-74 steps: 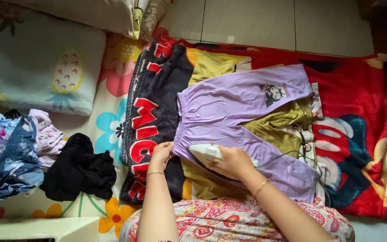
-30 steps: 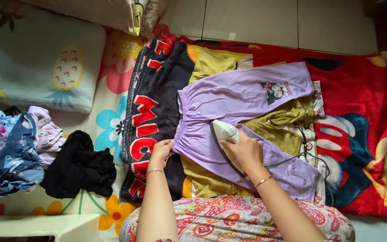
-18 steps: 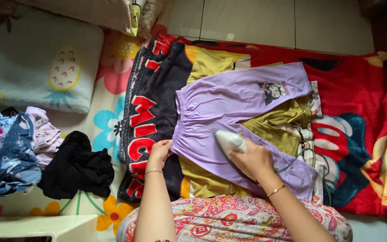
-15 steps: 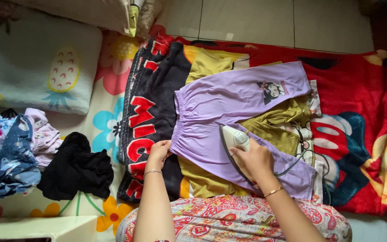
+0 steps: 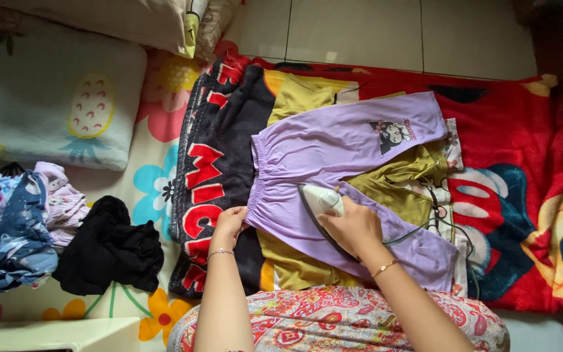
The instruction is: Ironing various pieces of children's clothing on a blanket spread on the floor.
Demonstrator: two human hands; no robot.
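Note:
A pair of small lilac trousers (image 5: 333, 143) with a cartoon print lies spread on a red and black blanket (image 5: 522, 150). My right hand (image 5: 353, 228) grips a white electric iron (image 5: 320, 199), which rests flat on the near trouser leg, nose toward the waistband. A grey cord (image 5: 425, 225) trails from the iron to the right. At the lower corner of the elastic waistband, my left hand (image 5: 229, 221) pinches the fabric and holds it taut. An olive-yellow garment (image 5: 399, 182) lies under the trousers.
A black garment (image 5: 109, 251) and a heap of patterned clothes (image 5: 17, 218) lie at the left on a flowered sheet. A pale pillow (image 5: 53, 85) sits at the far left. Tiled floor (image 5: 360, 29) lies beyond the blanket. A white box edge (image 5: 53, 332) shows at the bottom left.
The iron has slid along the near trouser leg: from near the waistband rightward, then back a little toward the waistband. My left hand has stayed on the waistband corner.

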